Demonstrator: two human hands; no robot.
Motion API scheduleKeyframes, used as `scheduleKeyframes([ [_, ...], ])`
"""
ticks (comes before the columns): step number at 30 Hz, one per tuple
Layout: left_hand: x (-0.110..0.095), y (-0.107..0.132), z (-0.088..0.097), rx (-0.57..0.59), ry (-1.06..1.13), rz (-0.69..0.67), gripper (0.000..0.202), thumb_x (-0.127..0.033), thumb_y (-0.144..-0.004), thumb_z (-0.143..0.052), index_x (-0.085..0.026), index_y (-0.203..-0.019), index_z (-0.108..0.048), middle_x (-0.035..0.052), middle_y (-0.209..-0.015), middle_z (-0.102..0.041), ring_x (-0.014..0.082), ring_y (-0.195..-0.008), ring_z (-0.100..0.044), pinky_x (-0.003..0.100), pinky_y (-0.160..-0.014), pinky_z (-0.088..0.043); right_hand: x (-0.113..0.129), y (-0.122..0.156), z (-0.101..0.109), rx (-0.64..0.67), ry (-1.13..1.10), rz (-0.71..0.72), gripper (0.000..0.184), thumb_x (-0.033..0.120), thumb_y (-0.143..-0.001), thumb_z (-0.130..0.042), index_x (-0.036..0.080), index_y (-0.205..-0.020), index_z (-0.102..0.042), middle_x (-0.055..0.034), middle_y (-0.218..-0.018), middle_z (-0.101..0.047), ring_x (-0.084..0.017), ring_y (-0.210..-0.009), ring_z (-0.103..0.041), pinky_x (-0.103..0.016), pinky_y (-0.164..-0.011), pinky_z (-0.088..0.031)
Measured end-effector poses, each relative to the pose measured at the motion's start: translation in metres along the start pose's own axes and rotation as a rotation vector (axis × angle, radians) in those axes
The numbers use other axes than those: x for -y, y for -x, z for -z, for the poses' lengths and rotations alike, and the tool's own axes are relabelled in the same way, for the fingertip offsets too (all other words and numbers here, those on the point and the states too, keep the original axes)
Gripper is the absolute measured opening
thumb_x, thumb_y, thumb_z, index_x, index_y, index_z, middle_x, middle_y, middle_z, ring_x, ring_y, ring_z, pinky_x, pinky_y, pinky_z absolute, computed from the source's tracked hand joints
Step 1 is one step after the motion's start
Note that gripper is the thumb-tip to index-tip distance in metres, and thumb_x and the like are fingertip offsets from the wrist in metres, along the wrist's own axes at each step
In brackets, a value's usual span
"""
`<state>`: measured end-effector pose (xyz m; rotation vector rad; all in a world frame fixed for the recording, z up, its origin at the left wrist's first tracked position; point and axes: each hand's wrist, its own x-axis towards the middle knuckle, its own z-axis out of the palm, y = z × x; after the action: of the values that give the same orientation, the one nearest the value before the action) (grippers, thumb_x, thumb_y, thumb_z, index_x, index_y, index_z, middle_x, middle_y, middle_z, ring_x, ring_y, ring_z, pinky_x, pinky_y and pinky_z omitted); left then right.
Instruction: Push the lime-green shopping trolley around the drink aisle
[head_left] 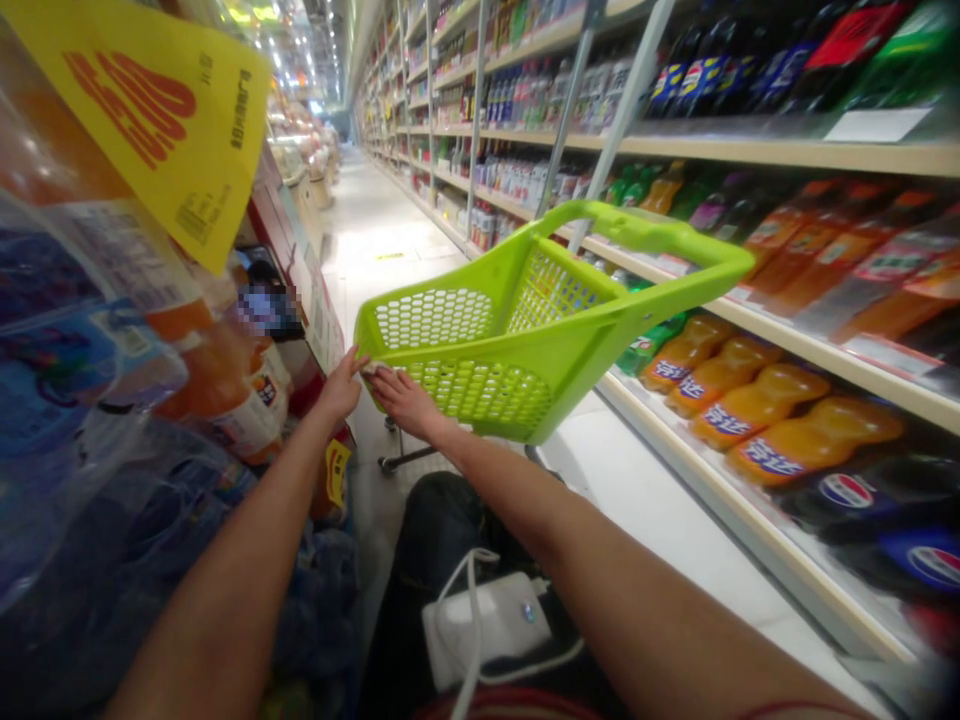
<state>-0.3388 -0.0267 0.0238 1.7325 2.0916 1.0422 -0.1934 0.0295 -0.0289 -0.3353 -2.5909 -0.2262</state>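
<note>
Lime-green plastic shopping cart (555, 347) — both hands at its front corner
Left hand (343, 388) curled, right hand (409, 405) loosely extended — can't tell what the fingers grip.

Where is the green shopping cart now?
In the head view, the green shopping cart stands in the centre, beside the drink shelves, with the left hand and right hand at its left end.

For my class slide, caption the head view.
Left hand and right hand at a green shopping cart, beside shelved bottles.
</note>
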Motion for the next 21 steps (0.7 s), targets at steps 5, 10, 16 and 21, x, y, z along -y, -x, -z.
scheduleKeyframes([
  [5, -0.011, 0.014, -0.002, 0.048, -0.254, -0.005, 0.083, -0.003, -0.064, -0.036, -0.021, -0.141, -0.011, 0.0044, -0.132, -0.049, 0.0149, -0.125, -0.039, 0.041, -0.109, -0.020, 0.003, 0.034, -0.039, 0.041, -0.018, 0.012, 0.032, 0.013, -0.088, -0.042, 0.012, -0.117, -0.055, -0.0118, -0.131, -0.048, -0.024, -0.127, -0.035, -0.043, -0.103, -0.034],
  [10, -0.007, 0.029, -0.012, 0.022, -0.497, -0.045, 0.078, -0.006, -0.066, -0.035, -0.017, -0.140, -0.015, 0.0062, -0.144, -0.030, 0.0159, -0.133, -0.025, 0.046, -0.111, -0.009, -0.001, 0.057, -0.023, 0.021, -0.056, 0.043, 0.030, 0.013, -0.089, -0.040, 0.013, -0.115, -0.055, -0.0106, -0.132, -0.046, -0.021, -0.130, -0.031, -0.040, -0.102, -0.035],
  [16, 0.002, 0.037, -0.014, -0.023, -0.612, -0.028, 0.078, -0.007, -0.067, -0.036, -0.013, -0.141, -0.011, 0.0098, -0.147, -0.022, 0.0207, -0.136, -0.016, 0.055, -0.109, -0.002, -0.018, 0.039, 0.034, -0.127, -0.054, -0.053, 0.033, 0.015, -0.093, -0.033, 0.017, -0.121, -0.050, -0.0067, -0.137, -0.041, -0.018, -0.134, -0.021, -0.045, -0.109, -0.021],
  [21, -0.008, 0.035, -0.022, 0.009, -0.659, -0.099, 0.076, -0.007, -0.068, -0.035, -0.012, -0.141, -0.011, 0.0096, -0.148, -0.019, 0.0186, -0.136, -0.013, 0.052, -0.110, -0.001, -0.026, 0.040, 0.022, -0.092, -0.046, -0.123, 0.032, 0.013, -0.091, -0.035, 0.015, -0.119, -0.052, -0.0080, -0.135, -0.043, -0.018, -0.133, -0.024, -0.046, -0.109, -0.021],
])
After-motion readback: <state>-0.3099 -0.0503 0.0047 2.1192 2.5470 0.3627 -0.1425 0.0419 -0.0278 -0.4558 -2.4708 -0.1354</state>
